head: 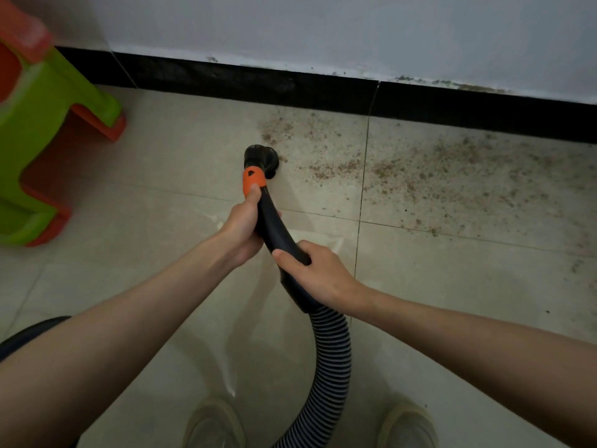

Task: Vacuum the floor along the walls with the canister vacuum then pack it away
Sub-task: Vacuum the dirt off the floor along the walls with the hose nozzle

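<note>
Black nozzle [261, 160] sits near the baseboard [323, 88]; both hands, left hand [242, 227] and right hand [315, 270], wrap the handle [277, 231]; hose [332, 350] runs off-frame.

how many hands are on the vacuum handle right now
2. The left hand grips the black vacuum handle just below the orange collar; the right hand grips it lower, above the ribbed hose.

**Nozzle at the dirt's edge, both hands on the wand**

Left hand [240, 226] grips the black wand [277, 236] just below its orange collar [253, 181]; right hand [318, 273] grips lower, above the ribbed hose [332, 350]. Nozzle [261, 158] meets tiled floor [161, 176] beside brown dirt [452, 169] along the black skirting [323, 92]. Green-orange stool [48, 130] at left.
</note>
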A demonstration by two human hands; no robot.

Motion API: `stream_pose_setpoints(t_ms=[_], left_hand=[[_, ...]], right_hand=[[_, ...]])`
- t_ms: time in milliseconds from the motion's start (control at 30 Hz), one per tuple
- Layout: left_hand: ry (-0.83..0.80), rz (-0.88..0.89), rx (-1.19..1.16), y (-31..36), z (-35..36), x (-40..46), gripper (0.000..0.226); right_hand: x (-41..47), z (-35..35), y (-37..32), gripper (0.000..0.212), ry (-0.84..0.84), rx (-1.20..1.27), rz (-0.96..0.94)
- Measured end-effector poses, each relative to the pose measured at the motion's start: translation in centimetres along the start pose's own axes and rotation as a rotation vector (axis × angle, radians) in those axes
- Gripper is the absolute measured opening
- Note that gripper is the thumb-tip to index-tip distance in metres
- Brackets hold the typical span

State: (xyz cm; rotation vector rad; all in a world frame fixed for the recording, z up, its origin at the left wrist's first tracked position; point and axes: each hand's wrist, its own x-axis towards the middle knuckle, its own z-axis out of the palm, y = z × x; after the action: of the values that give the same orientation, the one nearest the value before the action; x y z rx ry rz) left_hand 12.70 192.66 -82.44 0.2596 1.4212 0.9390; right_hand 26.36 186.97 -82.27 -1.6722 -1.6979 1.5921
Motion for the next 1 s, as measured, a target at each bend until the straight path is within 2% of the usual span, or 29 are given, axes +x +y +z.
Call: stream_pose_setpoints(t_ms=[500, 700, 1000], left_hand=[[0.114, 0.076, 0.099, 5.1, 0.1, 5.9, 0.041], [0.125, 0.094, 0.1, 7.1, 2.2, 8.2, 0.054], [0.152, 0.117, 0.141, 7.6, 4.1, 10.5, 0.061]], right_hand=[[8.5, -0.7, -2.0, 0.036, 0.045, -0.031, -0.036], [11.8, -2.9, -2.6, 0.037, 0.046, -0.044, -0.054], [13.8, -5.2, -2.4, 0.039, 0.036, -0.106, -0.09]])
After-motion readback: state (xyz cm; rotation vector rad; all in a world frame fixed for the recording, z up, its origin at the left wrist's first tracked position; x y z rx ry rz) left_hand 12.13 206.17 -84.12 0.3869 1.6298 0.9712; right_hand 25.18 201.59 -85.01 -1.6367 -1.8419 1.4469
